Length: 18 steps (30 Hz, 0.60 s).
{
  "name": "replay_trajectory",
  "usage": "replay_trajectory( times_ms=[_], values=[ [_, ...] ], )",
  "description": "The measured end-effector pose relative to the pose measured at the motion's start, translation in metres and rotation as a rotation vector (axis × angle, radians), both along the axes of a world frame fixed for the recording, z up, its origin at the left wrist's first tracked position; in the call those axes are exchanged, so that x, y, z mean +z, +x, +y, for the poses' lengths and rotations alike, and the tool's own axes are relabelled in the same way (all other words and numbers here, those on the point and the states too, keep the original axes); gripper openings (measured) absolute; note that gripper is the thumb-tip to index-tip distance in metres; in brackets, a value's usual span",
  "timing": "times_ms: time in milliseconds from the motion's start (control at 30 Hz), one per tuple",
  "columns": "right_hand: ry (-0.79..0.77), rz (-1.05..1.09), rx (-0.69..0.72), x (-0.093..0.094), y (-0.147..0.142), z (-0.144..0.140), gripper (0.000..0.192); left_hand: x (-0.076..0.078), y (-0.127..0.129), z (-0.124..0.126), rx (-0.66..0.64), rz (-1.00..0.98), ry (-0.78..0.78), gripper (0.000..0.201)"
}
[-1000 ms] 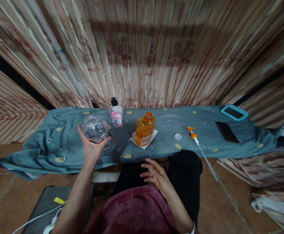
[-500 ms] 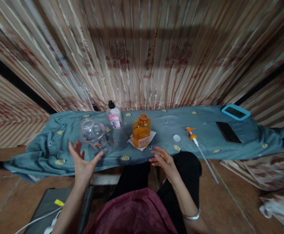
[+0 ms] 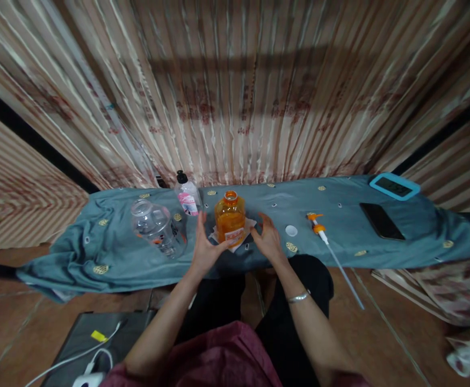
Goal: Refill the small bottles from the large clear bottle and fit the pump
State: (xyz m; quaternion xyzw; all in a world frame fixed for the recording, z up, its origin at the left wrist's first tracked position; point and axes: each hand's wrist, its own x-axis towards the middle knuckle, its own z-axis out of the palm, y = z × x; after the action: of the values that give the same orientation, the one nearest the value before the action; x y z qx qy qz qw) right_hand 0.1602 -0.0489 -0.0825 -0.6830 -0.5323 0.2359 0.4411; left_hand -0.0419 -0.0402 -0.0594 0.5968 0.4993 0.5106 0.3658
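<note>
A: What do we see first, going by size?

B: We see a long low table covered in a teal cloth (image 3: 339, 215), set against a striped curtain (image 3: 235, 91). Our own arms reach to the middle of its near edge.

A: And our hands?

B: Our left hand (image 3: 205, 248) and right hand (image 3: 267, 241) stand either side of the orange bottle (image 3: 230, 219), palms turned toward each other, fingers loosely spread. Neither grips it; we cannot tell whether the left fingertips touch the white paper (image 3: 243, 241) under it. A bracelet (image 3: 297, 296) sits on our right wrist.

A: Where exactly is that bottle?

B: Upright near the middle of the table, closer to the near edge than the far one, uncapped, resting on the white paper.

A: What lies to the left of it?

B: A clear jar (image 3: 156, 228) tilted on its side toward the left end, well apart from our left hand. Behind, close to the far edge, stands a small bottle with a black cap and pink label (image 3: 187, 192).

A: And to the right?

B: At the far right corner we see a blue-framed device (image 3: 394, 186), and just nearer a dark phone (image 3: 382, 221). Closer to the centre lies an orange pump with a long tube (image 3: 327, 242), its tube running off the near edge. Smallest, a white cap (image 3: 291, 230) lies between the pump and our right hand.
</note>
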Motion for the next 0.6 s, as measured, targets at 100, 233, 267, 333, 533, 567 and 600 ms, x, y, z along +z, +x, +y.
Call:
replay_trajectory(
  times_ms=[100, 233, 267, 333, 533, 567, 600],
  values=[
    [-0.035, -0.146, 0.026, -0.004, 0.000, 0.017, 0.055, 0.006, 0.014, 0.019, -0.013, -0.045, 0.048, 0.121],
    [-0.129, -0.277, 0.096, -0.016, -0.005, 0.029, 0.054, 0.010, 0.023, 0.029, -0.028, -0.093, 0.045, 0.089],
    [-0.152, -0.304, 0.120, -0.019, -0.006, 0.030, 0.052, 0.010, 0.025, 0.031, -0.036, -0.107, 0.035, 0.079],
    [-0.193, -0.349, 0.166, -0.021, -0.006, 0.031, 0.045, 0.010, 0.026, 0.033, -0.059, -0.138, 0.004, 0.066],
    [-0.347, -0.431, 0.241, -0.013, -0.005, 0.028, 0.024, 0.012, 0.029, 0.044, -0.060, -0.144, -0.033, 0.061],
    [-0.363, -0.443, 0.240, -0.011, -0.006, 0.027, 0.024, 0.014, 0.030, 0.046, -0.058, -0.143, -0.039, 0.060],
    [-0.375, -0.454, 0.238, -0.009, -0.008, 0.025, 0.024, 0.015, 0.031, 0.047, -0.057, -0.145, -0.047, 0.059]
  ],
)
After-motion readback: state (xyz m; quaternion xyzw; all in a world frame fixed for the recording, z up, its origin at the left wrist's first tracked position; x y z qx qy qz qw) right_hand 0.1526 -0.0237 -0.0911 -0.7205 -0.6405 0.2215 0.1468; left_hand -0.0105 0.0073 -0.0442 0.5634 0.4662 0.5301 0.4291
